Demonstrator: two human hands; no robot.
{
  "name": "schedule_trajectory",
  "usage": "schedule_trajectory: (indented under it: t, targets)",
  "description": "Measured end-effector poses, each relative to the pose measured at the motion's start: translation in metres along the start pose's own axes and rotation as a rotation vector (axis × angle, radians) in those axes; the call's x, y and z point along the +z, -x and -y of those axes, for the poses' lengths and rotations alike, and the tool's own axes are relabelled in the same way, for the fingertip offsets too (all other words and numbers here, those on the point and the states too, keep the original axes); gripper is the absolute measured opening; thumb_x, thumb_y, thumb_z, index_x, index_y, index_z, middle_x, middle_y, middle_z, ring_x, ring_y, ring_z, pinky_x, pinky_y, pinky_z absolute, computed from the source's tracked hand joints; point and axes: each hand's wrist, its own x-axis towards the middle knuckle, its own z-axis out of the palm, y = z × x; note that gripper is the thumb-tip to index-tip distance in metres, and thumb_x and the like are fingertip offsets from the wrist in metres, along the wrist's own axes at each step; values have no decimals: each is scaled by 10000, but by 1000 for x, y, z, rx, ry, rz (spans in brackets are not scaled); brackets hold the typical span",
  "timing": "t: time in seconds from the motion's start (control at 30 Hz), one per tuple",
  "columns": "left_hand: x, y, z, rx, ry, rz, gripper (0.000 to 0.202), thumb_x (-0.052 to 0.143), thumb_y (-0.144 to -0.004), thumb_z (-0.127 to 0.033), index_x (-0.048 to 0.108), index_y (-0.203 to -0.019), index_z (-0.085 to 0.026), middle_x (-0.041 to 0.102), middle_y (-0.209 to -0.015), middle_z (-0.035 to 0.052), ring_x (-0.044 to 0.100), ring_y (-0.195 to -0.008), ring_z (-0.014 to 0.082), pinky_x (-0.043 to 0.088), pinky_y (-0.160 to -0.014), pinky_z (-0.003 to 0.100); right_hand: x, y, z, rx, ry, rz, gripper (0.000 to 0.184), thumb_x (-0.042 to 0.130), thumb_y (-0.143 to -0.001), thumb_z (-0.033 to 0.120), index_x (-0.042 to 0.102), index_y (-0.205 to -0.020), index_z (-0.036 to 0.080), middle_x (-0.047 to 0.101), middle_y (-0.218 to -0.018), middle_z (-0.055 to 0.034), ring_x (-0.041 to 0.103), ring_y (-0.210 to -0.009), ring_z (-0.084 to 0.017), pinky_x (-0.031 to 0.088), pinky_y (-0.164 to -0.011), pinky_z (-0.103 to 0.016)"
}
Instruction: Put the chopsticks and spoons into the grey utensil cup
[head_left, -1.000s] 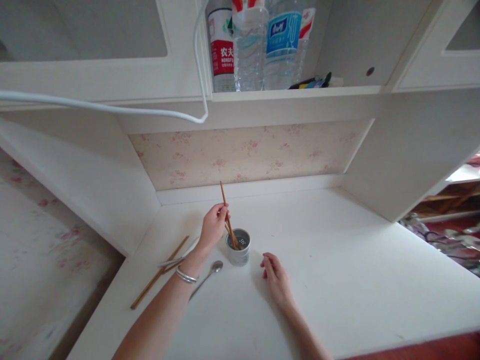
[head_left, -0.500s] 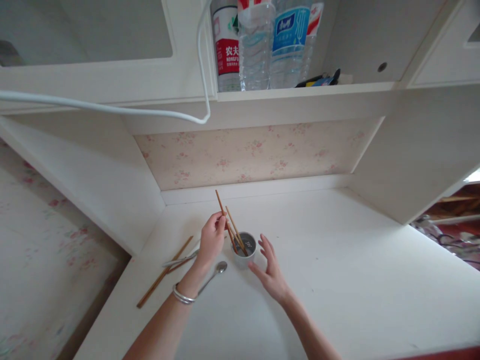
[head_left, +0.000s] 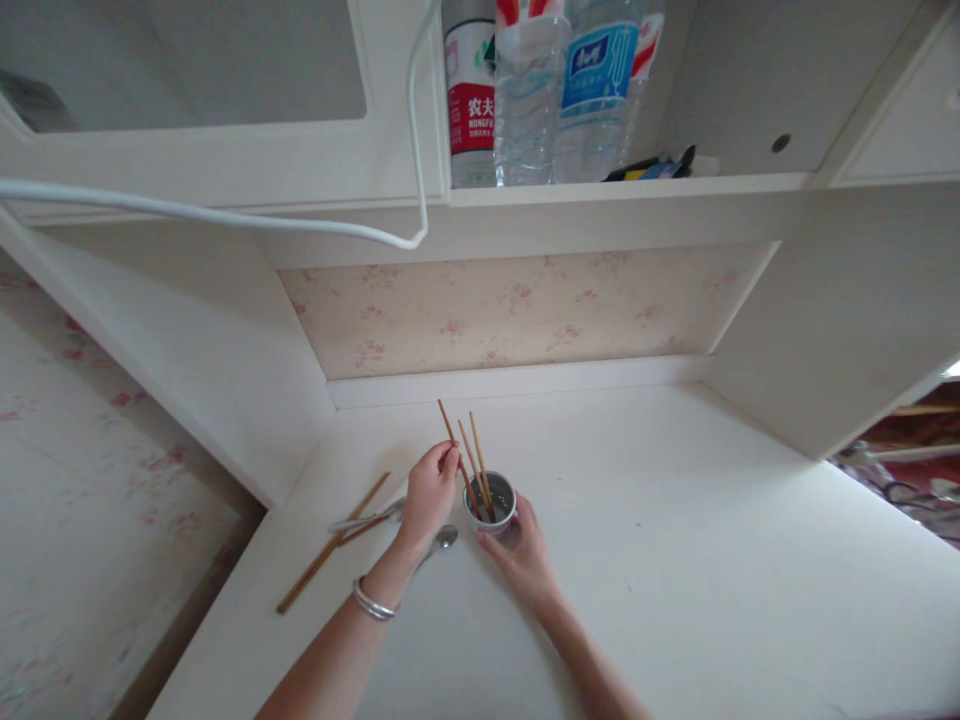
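A small metal cup (head_left: 491,507) stands on the white desk (head_left: 675,560) with three brown chopsticks (head_left: 474,460) leaning in it. My left hand (head_left: 429,492), a silver bangle on its wrist, pinches the leftmost chopstick (head_left: 448,425) just left of the cup. My right hand (head_left: 520,555) wraps round the cup's near right side. A metal spoon (head_left: 442,541) lies on the desk below my left hand. To the left lie more chopsticks (head_left: 330,548) and another piece of silver cutlery (head_left: 364,519).
A shelf above holds water bottles (head_left: 525,90) and a few small items (head_left: 652,168). A white cable (head_left: 225,213) hangs across the upper left. Floral wallpaper (head_left: 517,310) backs the desk; white side panels (head_left: 847,320) stand on both sides. A bed (head_left: 82,520) lies to the left.
My right hand moved from the desk up to the cup and closed round it. A third chopstick now stands in the cup. My left hand stayed at the chopsticks.
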Motion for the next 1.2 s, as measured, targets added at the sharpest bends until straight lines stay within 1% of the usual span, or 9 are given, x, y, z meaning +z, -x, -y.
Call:
schedule_trajectory:
  t: [0.1, 0.23, 0.37, 0.47, 0.63, 0.73, 0.9, 1.07, 1.2]
  targets:
    - [7, 1, 4, 3, -2, 46, 322, 464, -914, -425, 672, -981, -188, 729, -875, 63, 682, -779, 186, 514, -726, 290, 0, 1, 1, -10, 63, 20, 646, 752, -722, 317, 492, -1311, 259, 573, -1281, -101, 540, -1179, -310, 469, -974, -492]
    - [14, 3, 5, 3, 5, 85, 305, 477, -906, -401, 687, -969, -189, 740, -890, 63, 684, -781, 191, 512, -731, 297, 3, 3, 0, 0, 98, -14, 638, 755, -712, 317, 489, -1289, 255, 576, -1252, -94, 551, -1147, -303, 467, -973, -491]
    - [16, 5, 4, 11, 28, 125, 306, 481, -900, -387, 686, -1004, -184, 741, -956, 73, 685, -857, 205, 510, -793, 316, 7, 8, -1, 34, 125, -71, 663, 762, -700, 347, 476, -1292, 262, 565, -1256, -93, 551, -1135, -301, 467, -971, -494]
    - [15, 6, 3, 18, 42, 160, 306, 492, -894, -385, 683, -1027, -186, 735, -1009, 76, 681, -909, 206, 503, -839, 323, 9, 10, 1, 53, 110, -65, 662, 765, -700, 363, 478, -1288, 267, 564, -1259, -94, 545, -1146, -306, 464, -975, -499]
    - [15, 1, 1, 27, 44, 210, 313, 558, -847, -447, 704, -956, -192, 741, -923, 64, 680, -832, 211, 508, -793, 324, 7, 9, 3, 36, 121, -44, 652, 755, -710, 368, 478, -1291, 263, 563, -1255, -96, 545, -1143, -310, 463, -974, -507]
    - [16, -6, 0, 36, 46, 242, 289, 570, -834, -438, 715, -882, -192, 740, -860, 55, 674, -800, 208, 499, -766, 313, 6, 9, 3, 24, 128, -40, 645, 753, -713, 362, 482, -1289, 257, 570, -1247, -94, 554, -1132, -302, 466, -973, -488]
    - [15, -14, -3, 30, 49, 270, 304, 549, -835, -433, 699, -775, -176, 722, -758, 46, 658, -721, 199, 477, -670, 285, 4, 9, 6, 27, 119, -33, 652, 763, -702, 371, 490, -1281, 246, 575, -1247, -100, 558, -1125, -318, 463, -973, -490]
    - [14, -16, -5, 23, 64, 287, 326, 556, -822, -464, 705, -782, -177, 722, -767, 38, 653, -727, 191, 476, -685, 276, 4, 9, 6, 37, 109, -27, 653, 755, -709, 395, 490, -1286, 244, 567, -1257, -100, 564, -1118, -318, 478, -952, -493]
    - [14, -16, -3, 3, 89, 302, 346, 569, -803, -480, 717, -800, -167, 727, -767, 46, 651, -718, 196, 488, -677, 280, 5, 9, 4, 39, 115, -35, 648, 756, -705, 376, 495, -1284, 250, 566, -1251, -95, 566, -1118, -307, 478, -955, -481]
